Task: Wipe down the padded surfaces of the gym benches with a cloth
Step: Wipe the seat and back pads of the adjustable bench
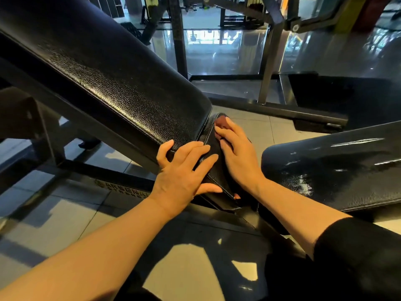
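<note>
Right now my left hand [184, 170] lies flat at centre frame, fingers spread across the backrest pad's [112, 88] lower corner and the small seat pad [214, 170]. My right hand [236, 153] presses a dark reddish cloth [220, 124] onto that seat pad, fingers nearly straight.

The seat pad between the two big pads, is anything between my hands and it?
Nothing visible. The left hand lies flat across the seat pad and the backrest pad corner; the right hand presses a reddish cloth against it.
</note>
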The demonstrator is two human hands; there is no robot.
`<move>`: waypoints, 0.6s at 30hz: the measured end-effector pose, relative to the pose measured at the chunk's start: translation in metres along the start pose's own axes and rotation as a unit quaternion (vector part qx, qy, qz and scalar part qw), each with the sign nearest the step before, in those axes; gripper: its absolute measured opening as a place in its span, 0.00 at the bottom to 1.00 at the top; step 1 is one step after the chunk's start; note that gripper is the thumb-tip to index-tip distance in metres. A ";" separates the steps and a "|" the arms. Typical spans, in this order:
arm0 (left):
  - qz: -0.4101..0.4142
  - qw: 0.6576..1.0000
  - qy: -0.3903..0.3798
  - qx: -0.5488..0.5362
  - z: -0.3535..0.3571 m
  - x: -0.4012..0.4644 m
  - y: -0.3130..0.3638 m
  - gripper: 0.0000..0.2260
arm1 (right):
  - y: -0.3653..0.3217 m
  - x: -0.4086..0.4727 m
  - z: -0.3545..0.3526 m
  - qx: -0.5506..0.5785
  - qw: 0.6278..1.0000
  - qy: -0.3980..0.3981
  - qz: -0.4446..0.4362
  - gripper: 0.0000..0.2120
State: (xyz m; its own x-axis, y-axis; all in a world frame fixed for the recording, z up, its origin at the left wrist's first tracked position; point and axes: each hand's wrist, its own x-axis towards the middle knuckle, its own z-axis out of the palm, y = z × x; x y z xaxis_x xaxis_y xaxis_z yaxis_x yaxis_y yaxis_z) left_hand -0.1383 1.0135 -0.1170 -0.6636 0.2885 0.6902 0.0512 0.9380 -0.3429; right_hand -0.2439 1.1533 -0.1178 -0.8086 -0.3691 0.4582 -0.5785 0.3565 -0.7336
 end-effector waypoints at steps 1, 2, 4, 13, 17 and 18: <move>0.000 1.000 0.000 0.003 0.000 0.000 -0.001 0.28 | 0.002 -0.001 0.000 0.005 1.000 -0.014 -0.022 0.17; 0.000 1.000 -0.001 0.004 0.000 0.000 -0.001 0.28 | 0.007 -0.001 -0.003 0.008 1.000 -0.015 -0.019 0.17; 0.002 1.000 -0.005 0.005 -0.001 0.001 0.000 0.28 | 0.019 0.002 -0.010 0.003 0.999 0.016 0.047 0.17; -0.011 0.999 0.031 -0.025 -0.006 0.007 0.006 0.25 | 0.015 -0.010 -0.007 -0.004 1.000 -0.013 -0.028 0.17; 0.019 0.998 0.040 -0.039 -0.004 0.018 0.020 0.19 | 0.012 0.007 0.000 -0.008 0.997 0.042 0.060 0.15; 0.016 0.999 0.025 -0.034 -0.002 0.019 0.022 0.19 | 0.008 0.011 0.003 0.007 0.999 0.031 0.035 0.15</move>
State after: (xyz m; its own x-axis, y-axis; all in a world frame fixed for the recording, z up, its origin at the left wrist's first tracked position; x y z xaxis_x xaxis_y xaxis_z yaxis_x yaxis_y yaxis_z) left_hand -0.1483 1.0401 -0.1107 -0.6223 0.3267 0.7114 0.1238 0.9384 -0.3226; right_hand -0.2573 1.1498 -0.1198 -0.8528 -0.2885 0.4353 -0.5185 0.3675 -0.7721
